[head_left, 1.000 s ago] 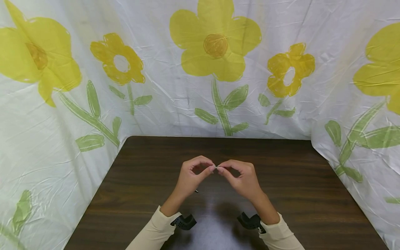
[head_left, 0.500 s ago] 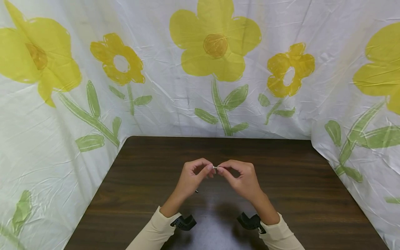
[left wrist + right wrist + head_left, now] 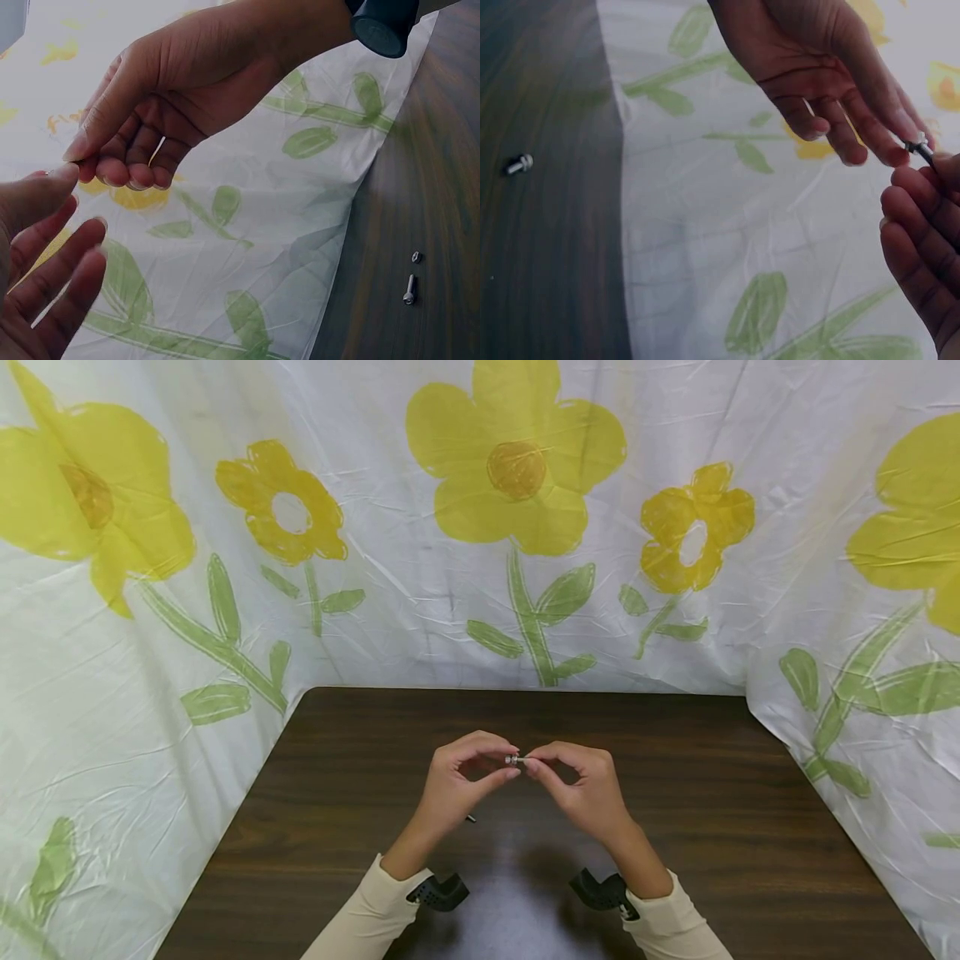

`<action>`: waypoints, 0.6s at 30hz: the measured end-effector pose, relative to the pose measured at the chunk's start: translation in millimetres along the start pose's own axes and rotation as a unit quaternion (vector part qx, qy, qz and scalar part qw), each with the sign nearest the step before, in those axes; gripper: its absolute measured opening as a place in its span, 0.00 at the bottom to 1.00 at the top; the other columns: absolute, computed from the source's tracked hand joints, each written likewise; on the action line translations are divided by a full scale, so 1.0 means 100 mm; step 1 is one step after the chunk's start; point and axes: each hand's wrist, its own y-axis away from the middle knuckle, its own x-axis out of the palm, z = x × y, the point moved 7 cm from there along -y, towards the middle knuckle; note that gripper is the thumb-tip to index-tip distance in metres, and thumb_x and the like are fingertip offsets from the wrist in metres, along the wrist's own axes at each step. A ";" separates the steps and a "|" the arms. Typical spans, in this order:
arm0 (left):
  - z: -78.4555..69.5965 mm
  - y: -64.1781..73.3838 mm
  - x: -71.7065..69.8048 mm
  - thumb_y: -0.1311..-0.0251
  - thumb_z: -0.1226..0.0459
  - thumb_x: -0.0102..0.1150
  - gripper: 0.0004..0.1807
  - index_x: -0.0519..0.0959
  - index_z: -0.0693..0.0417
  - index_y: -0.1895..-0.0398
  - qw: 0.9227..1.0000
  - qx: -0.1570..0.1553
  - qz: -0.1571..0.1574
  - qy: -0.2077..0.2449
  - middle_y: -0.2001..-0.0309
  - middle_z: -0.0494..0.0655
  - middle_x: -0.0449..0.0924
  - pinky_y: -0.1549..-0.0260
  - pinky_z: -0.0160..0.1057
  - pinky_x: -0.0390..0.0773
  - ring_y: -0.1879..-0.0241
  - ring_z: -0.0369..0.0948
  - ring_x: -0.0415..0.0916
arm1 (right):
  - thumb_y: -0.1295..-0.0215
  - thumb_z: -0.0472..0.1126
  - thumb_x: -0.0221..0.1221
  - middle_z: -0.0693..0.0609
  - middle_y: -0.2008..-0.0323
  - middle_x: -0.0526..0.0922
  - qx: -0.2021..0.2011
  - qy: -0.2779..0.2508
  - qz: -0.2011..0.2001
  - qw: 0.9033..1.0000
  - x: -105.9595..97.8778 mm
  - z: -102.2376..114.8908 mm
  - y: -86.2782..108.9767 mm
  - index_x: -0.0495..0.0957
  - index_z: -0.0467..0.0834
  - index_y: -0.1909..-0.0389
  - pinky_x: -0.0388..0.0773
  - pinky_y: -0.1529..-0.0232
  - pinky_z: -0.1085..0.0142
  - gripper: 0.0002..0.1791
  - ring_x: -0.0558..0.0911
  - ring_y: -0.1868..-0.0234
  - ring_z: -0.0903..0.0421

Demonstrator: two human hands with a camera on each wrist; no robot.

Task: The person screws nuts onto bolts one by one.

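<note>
One cream sleeve (image 3: 360,914) at left leads to the left hand (image 3: 455,778), its grip narrow, thumb and forefinger either side of the thick end of a small metal bolt (image 3: 513,760); whether they touch it, I can't tell. Just right of that wrist, a loose bolt (image 3: 409,291) and nut (image 3: 416,256) lie on the dark worktop (image 3: 360,735). Above mid-worktop, the right hand (image 3: 583,783) pinches the held bolt's slim end. Far right hangs white flowered cloth (image 3: 795,543).

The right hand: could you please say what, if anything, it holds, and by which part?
A bolt, pinched by its thin shank; whether the left hand grips the wider end is unclear.
</note>
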 end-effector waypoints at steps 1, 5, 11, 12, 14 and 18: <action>0.00 0.00 0.00 0.49 0.81 0.72 0.14 0.85 0.65 0.59 1.000 0.002 -0.002 -0.003 0.61 0.55 0.85 0.70 0.46 0.85 0.63 0.45 0.83 | 0.50 0.17 0.69 0.46 0.70 0.88 0.000 0.000 0.001 1.000 0.00 0.00 0.00 0.86 0.38 0.63 0.83 0.67 0.70 0.17 0.86 0.71 0.55; -0.01 0.00 -0.01 0.49 0.81 0.71 0.12 0.85 0.66 0.61 1.000 0.007 -0.005 -0.008 0.62 0.55 0.85 0.72 0.46 0.84 0.63 0.42 0.82 | 0.51 0.16 0.68 0.47 0.70 0.88 0.000 0.003 0.000 1.000 0.00 0.00 0.00 0.86 0.39 0.63 0.83 0.68 0.70 0.18 0.86 0.72 0.55; -0.03 -0.01 -0.01 0.49 0.80 0.72 0.10 0.85 0.68 0.62 1.000 0.003 -0.009 -0.019 0.64 0.54 0.85 0.73 0.46 0.83 0.64 0.38 0.81 | 0.54 0.14 0.68 0.47 0.70 0.88 -0.002 0.004 -0.002 1.000 0.00 -0.03 0.01 0.86 0.38 0.64 0.83 0.69 0.69 0.20 0.86 0.73 0.54; -0.04 -0.01 -0.01 0.48 0.80 0.72 0.10 0.85 0.68 0.63 1.000 0.002 -0.010 -0.021 0.64 0.54 0.86 0.73 0.45 0.83 0.64 0.38 0.81 | 0.54 0.14 0.68 0.46 0.70 0.88 -0.002 0.003 -0.002 1.000 0.00 -0.03 0.01 0.86 0.38 0.64 0.83 0.69 0.69 0.20 0.86 0.73 0.54; -0.05 -0.01 0.00 0.48 0.80 0.72 0.09 0.85 0.67 0.63 1.000 0.001 -0.011 -0.025 0.65 0.54 0.86 0.73 0.43 0.83 0.65 0.37 0.81 | 0.54 0.14 0.68 0.45 0.71 0.88 -0.002 0.000 -0.002 1.000 0.01 -0.03 0.01 0.86 0.38 0.64 0.83 0.68 0.70 0.20 0.86 0.73 0.54; -0.05 0.00 0.00 0.47 0.80 0.71 0.08 0.85 0.65 0.64 1.000 -0.003 -0.015 -0.028 0.67 0.53 0.86 0.72 0.39 0.83 0.67 0.36 0.81 | 0.52 0.16 0.69 0.44 0.70 0.88 -0.005 0.000 0.000 1.000 0.01 0.00 0.01 0.86 0.39 0.64 0.83 0.66 0.71 0.18 0.86 0.72 0.54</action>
